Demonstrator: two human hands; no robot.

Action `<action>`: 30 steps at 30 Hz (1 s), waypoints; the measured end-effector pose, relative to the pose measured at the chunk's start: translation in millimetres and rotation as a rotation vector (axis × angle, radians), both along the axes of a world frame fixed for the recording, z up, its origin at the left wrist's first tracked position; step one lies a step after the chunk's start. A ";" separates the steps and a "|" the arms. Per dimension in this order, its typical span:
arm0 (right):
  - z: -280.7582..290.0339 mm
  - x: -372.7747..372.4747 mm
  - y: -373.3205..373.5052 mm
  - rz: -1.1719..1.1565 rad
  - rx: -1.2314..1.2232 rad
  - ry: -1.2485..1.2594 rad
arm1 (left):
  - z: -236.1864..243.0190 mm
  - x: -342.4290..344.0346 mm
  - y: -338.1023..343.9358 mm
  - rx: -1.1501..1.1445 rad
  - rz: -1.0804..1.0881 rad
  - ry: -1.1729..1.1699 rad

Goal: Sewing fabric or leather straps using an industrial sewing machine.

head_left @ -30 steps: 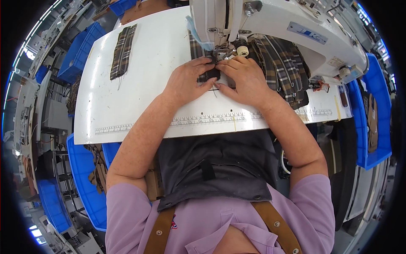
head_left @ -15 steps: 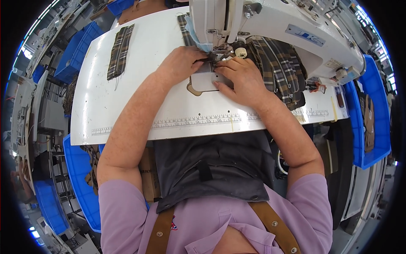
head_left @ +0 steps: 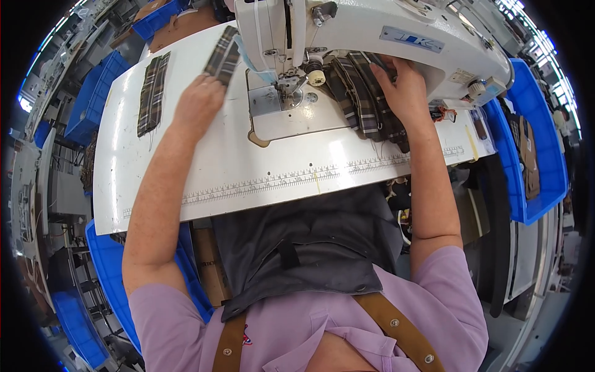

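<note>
My left hand (head_left: 201, 102) is closed on a plaid fabric strip (head_left: 223, 57), held just left of the sewing machine's needle area. Another plaid strip (head_left: 153, 93), with loose threads, lies further left on the white table. Under the machine arm, my right hand (head_left: 404, 87) rests at a stack of plaid fabric pieces (head_left: 356, 99). Its thumb stands apart from the fingers, and the fingertips are partly hidden. The presser foot (head_left: 288, 85) and metal needle plate (head_left: 268, 100) show between my hands, with no cloth over them.
The white sewing machine (head_left: 396, 31) spans the back right of the white table (head_left: 167, 180), which has a ruler strip (head_left: 266, 184) along its front. Blue bins stand at the right (head_left: 539, 204), lower left (head_left: 105, 260) and far left (head_left: 93, 111).
Both hands have left the needle area. My left hand has moved left with a plaid strip, and my right hand has gone right to the fabric stack. The view has shifted slightly.
</note>
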State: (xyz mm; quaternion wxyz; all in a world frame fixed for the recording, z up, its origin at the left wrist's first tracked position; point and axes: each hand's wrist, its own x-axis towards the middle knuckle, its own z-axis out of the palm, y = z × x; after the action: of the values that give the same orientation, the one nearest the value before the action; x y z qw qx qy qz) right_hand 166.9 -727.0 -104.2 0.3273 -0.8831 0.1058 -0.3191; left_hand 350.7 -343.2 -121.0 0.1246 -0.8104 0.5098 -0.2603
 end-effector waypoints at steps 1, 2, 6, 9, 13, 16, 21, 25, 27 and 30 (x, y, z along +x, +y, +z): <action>-11.0 -0.2 -13.8 -0.073 -0.340 -0.014 | 3.7 1.9 13.4 0.015 0.105 0.011; -17.2 -0.1 -19.6 -0.143 -0.676 -0.029 | 7.6 1.9 29.8 0.033 0.213 0.021; 2.4 1.2 1.5 -0.195 -0.644 0.158 | 0.2 -4.8 91.1 -0.114 0.280 -0.076; 5.4 8.0 -5.9 -0.192 -0.532 0.364 | 2.8 -39.2 70.3 -0.292 0.219 0.059; -1.1 -0.5 -19.9 -0.120 -0.303 0.063 | 3.1 -87.9 7.3 -0.610 0.025 0.641; 10.1 -28.0 2.9 0.141 0.179 0.036 | 5.3 -120.4 -42.5 -0.865 0.134 1.522; 14.8 -82.2 84.3 0.699 0.862 0.384 | 7.0 -123.0 -88.3 -1.089 0.080 2.683; 7.3 -82.3 119.1 0.724 0.856 0.634 | -12.1 -105.6 -91.0 -1.277 -0.085 2.176; 5.5 -68.4 117.0 0.688 0.477 0.715 | -15.8 -98.5 -78.4 -1.204 -0.051 1.983; -5.5 -38.6 113.7 0.513 -0.182 0.300 | -20.8 -93.4 -63.6 -1.041 -0.018 1.620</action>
State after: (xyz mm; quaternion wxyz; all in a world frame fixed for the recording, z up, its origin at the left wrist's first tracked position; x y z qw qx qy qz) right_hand 128.3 -613.2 -109.7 0.2974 -0.9439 -0.1028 -0.1004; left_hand 257.2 -406.8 -141.9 -0.6424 -0.6941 0.2678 0.1837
